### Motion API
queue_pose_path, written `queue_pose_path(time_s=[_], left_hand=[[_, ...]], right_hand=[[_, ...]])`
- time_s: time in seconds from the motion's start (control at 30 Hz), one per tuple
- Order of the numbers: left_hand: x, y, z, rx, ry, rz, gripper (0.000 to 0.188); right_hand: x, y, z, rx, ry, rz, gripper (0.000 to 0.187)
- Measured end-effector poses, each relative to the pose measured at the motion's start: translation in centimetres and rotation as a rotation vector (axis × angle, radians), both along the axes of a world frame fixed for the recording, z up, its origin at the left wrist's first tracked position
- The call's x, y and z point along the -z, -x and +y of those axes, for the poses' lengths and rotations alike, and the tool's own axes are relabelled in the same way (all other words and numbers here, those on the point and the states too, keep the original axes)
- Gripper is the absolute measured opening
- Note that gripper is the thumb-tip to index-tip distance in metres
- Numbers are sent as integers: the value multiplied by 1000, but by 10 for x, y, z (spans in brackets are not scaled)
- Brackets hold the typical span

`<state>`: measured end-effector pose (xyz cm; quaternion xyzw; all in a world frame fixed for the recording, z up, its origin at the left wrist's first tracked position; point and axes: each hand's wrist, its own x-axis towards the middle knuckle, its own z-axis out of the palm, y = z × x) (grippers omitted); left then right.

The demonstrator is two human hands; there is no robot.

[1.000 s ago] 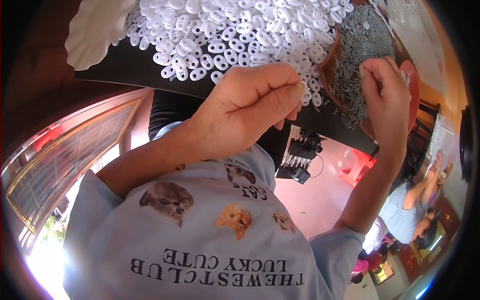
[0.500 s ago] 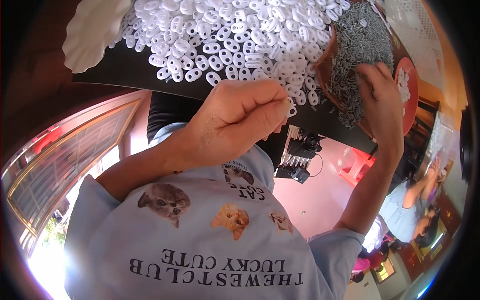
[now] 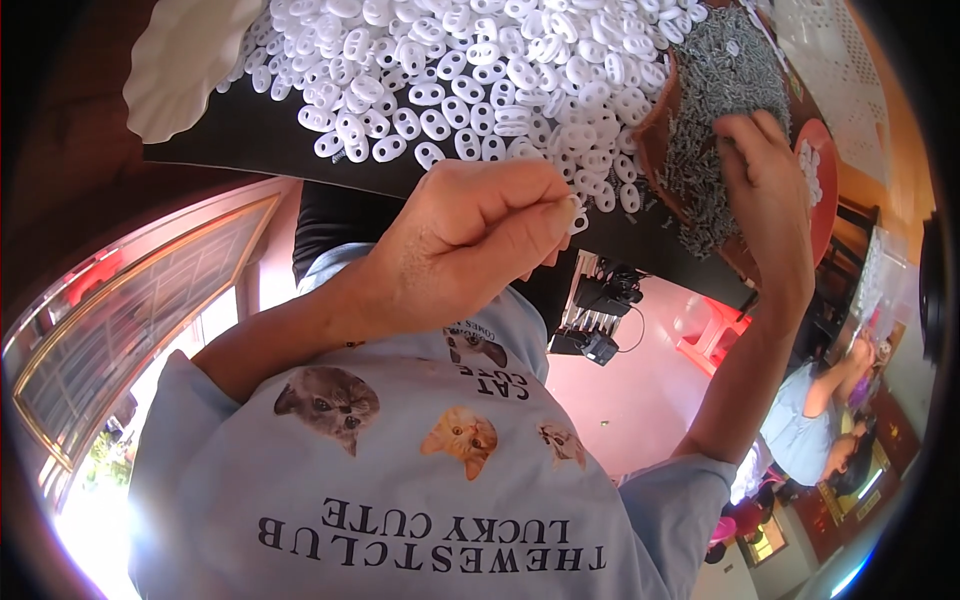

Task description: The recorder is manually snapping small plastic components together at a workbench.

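My left hand [image 3: 475,235] is closed in a fist over the table's near edge. Between thumb and forefinger it pinches a small white oval plastic piece with holes [image 3: 580,220], mostly covered by the fingers. At the right, my right hand [image 3: 768,190] reaches onto a heap of small grey screws [image 3: 705,130], fingers curled into the heap. Whether a screw is between those fingertips is hidden. A large pile of white two-holed oval pieces [image 3: 465,90] spreads over the table beyond my left hand.
The dark table [image 3: 225,130] carries a cream scalloped tray [image 3: 180,70] at far left. A brown tray edge [image 3: 655,140] borders the screws. A red dish [image 3: 823,215] with white bits lies beyond my right wrist. Another person [image 3: 805,420] sits at far right.
My right hand has shifted slightly right, its fingers still among the screws. My left hand keeps its place and its pinch on the white piece.
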<state>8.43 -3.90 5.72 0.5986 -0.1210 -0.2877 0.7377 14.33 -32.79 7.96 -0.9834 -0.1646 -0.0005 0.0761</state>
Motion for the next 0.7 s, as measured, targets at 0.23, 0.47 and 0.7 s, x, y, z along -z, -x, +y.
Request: queue_pose_path(time_s=[0.23, 0.47, 0.7], left_hand=[[1, 1, 0, -16, 1, 12, 21], [0, 2, 1, -27, 3, -2, 21], [-4, -4, -1, -39, 1, 38, 27]], right_hand=[[-1, -5, 1, -8, 48, 45, 6], [-1, -2, -1, -43, 39, 3, 4], [-32, 28, 39, 54, -318, 222, 10]])
